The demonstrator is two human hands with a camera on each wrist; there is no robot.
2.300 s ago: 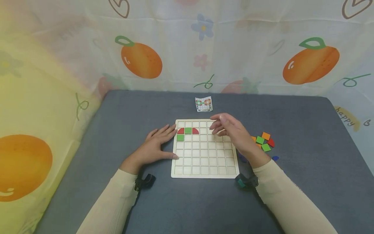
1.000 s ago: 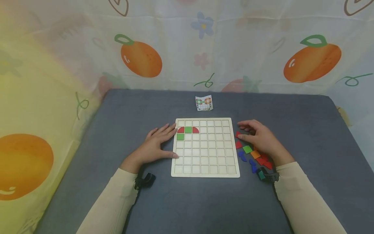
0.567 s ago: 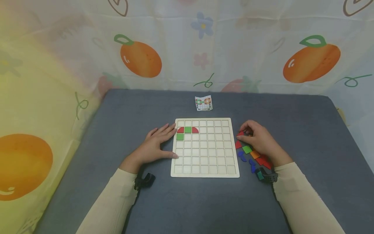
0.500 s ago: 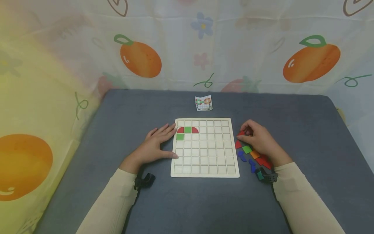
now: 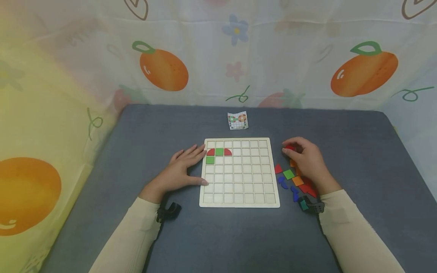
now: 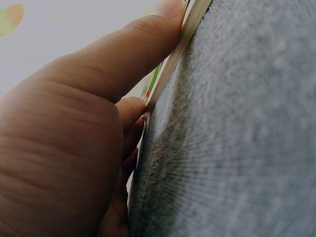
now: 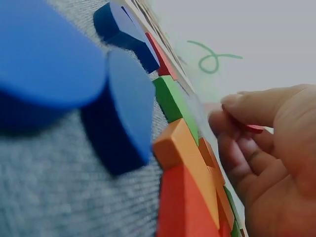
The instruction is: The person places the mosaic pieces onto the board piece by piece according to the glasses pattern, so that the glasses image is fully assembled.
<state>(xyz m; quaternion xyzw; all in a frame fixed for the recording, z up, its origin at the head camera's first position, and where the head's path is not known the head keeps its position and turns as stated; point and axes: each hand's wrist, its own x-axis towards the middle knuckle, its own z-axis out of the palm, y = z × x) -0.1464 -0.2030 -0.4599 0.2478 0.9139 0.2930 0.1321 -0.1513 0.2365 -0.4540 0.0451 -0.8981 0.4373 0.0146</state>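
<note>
A pale wooden grid board [image 5: 239,188] lies flat on the table. In its second row are a red quarter-round piece [image 5: 211,152], a green square [image 5: 219,151] and another red quarter-round [image 5: 228,152]; a green square [image 5: 210,160] lies below the first. The left hand [image 5: 179,172], fingers spread, rests at the board's left edge, thumb on the rim [image 6: 170,64]. Beyond the board's right side, the right hand [image 5: 308,161] pinches a red piece [image 5: 290,147] between thumb and fingers, above the loose pieces; that piece [image 7: 254,129] is partly hidden by the fingers.
Loose pieces lie right of the board: a red one [image 5: 278,169], a green square [image 5: 288,174], an orange square [image 5: 297,181], several blue ones [image 5: 282,182] and more red ones [image 5: 308,188]. A small printed pattern card [image 5: 238,120] lies behind the board. A patterned cloth hangs behind the table.
The right hand has moved from over the board to the loose pieces, taken hold of a red piece and raised it slightly. The left hand has stayed at the board's edge.
</note>
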